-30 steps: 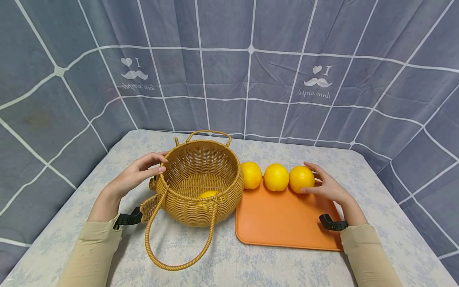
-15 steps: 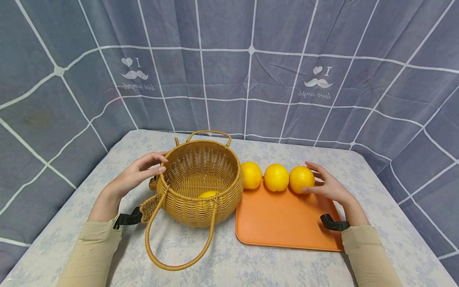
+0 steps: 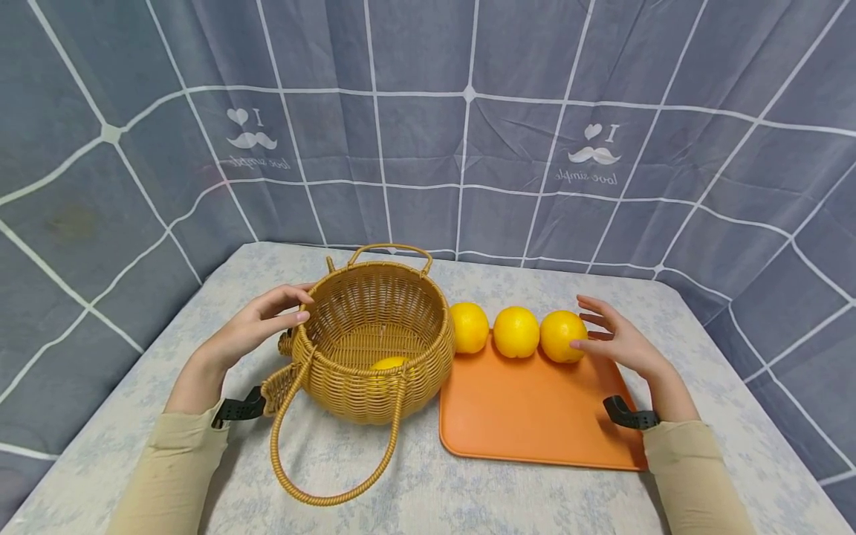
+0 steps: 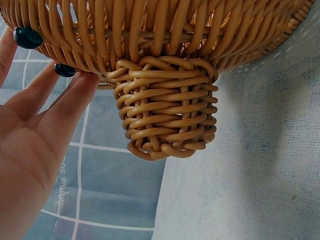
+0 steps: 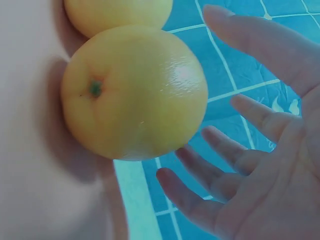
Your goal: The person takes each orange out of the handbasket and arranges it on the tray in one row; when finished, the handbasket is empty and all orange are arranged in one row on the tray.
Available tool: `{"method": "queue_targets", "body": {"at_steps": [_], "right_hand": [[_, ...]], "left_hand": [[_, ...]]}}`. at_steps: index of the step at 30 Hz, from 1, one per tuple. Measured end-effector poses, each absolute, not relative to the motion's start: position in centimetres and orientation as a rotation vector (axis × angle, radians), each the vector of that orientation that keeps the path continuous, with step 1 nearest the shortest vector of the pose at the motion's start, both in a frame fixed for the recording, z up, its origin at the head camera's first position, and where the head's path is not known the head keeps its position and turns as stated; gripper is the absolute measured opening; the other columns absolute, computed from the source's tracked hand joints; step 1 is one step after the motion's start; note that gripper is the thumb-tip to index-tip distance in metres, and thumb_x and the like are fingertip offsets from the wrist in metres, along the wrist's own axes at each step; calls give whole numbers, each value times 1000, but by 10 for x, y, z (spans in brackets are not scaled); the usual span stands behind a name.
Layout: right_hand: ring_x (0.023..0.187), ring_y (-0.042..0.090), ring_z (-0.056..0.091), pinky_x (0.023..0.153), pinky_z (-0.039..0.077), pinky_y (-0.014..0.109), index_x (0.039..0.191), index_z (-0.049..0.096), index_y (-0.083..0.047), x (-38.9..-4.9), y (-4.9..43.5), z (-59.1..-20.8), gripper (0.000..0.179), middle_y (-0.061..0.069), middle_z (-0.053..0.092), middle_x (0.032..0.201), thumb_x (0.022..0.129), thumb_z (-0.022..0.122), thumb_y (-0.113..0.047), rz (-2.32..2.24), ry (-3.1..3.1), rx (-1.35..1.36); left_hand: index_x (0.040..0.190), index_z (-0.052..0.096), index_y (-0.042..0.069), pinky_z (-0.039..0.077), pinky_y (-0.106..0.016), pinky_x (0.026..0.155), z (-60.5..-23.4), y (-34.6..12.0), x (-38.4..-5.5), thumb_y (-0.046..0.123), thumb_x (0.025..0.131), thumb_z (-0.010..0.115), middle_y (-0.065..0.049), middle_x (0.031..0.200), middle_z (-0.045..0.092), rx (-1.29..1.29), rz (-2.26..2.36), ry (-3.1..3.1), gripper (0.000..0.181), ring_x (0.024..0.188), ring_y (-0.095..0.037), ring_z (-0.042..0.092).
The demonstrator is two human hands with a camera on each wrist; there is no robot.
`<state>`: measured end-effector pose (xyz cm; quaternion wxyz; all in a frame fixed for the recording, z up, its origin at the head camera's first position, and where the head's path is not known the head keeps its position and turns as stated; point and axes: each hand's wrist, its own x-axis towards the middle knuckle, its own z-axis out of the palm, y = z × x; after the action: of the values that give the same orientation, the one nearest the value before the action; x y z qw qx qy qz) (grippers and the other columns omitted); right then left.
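Observation:
My left hand (image 3: pixel 249 327) rests with extended fingers against the left side of a brown wicker basket (image 3: pixel 364 394). In the left wrist view, the fingertips touch the woven outside wall beside two dark round beads. Part of one orange (image 3: pixel 389 362) shows inside the basket. Three more oranges stand in a row along the far edge of an orange tray (image 3: pixel 528 416). Beside the rightmost orange (image 3: pixel 563 336), my right hand (image 3: pixel 625 343) is held with fingers spread and loosely bent. The right wrist view shows a gap between the thumb and that orange (image 5: pixel 135 95).
A looped wicker handle (image 3: pixel 334 496) lies toward the front of the table, and a second one (image 3: pixel 391 246) stands at the basket's back. The pale patterned tablecloth (image 3: pixel 495 498) covers the table. A blue-grey checked curtain (image 3: pixel 428 148) surrounds it on the far sides.
My right hand has drawn back to the right, away from the rightmost orange, and its fingers have spread. The left hand, basket and oranges have stayed in place.

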<state>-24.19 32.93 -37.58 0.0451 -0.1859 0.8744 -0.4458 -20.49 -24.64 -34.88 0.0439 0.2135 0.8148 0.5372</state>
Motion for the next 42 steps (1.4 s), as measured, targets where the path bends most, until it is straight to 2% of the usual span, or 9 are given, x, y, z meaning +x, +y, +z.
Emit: {"method": "queue_targets", "body": {"at_steps": [7,10,16,18,28,38,42], "right_hand": [[133,41,28,101,27,59,148,22,-10,-245,325,-357,78,16,23,150,87,69,-18,-1356,2648,-598],[133,40,28,101,28,58,148,23,-9,-248,318,-344,77,16,24,150,87,69,-17,-1352,2626,-641],[131,36,33,101,32,52,146,27,-8,-258,292,-317,74,14,27,149,86,69,-10,-1373,2534,-790],[130,33,36,101,34,49,145,30,-8,-260,280,-308,72,12,29,148,85,70,-8,-1373,2497,-839],[125,26,45,98,40,41,139,42,-10,-277,213,-271,63,7,42,141,84,72,-11,-1303,2329,-1049],[117,24,53,91,47,38,135,48,-11,-297,144,-250,59,7,50,135,82,74,-16,-1281,2174,-1189],[117,28,53,90,47,39,135,47,-6,-301,118,-248,59,9,52,133,82,73,-12,-1263,2072,-1234]], "left_hand": [[119,49,0,25,-57,101,-348,-246,-206,19,97,54,-15,149,28,652,1650,2485,29,136,-36,23],[120,48,-1,27,-54,100,-347,-246,-205,20,97,54,-14,149,28,644,1638,2494,31,137,-36,22],[120,48,-2,40,-27,92,-348,-247,-205,18,97,54,-13,149,28,661,1650,2492,31,135,-34,26],[119,49,-1,41,-23,89,-349,-247,-206,17,97,54,-13,149,28,669,1656,2490,29,135,-34,26],[119,49,-1,42,-23,87,-351,-249,-206,16,97,53,-12,149,28,683,1661,2487,28,135,-34,26],[119,49,0,42,-23,89,-350,-249,-205,16,97,54,-13,149,28,678,1660,2486,28,135,-35,26],[119,50,1,40,-23,91,-349,-249,-205,17,97,54,-14,149,28,676,1652,2488,27,135,-35,27]]}}
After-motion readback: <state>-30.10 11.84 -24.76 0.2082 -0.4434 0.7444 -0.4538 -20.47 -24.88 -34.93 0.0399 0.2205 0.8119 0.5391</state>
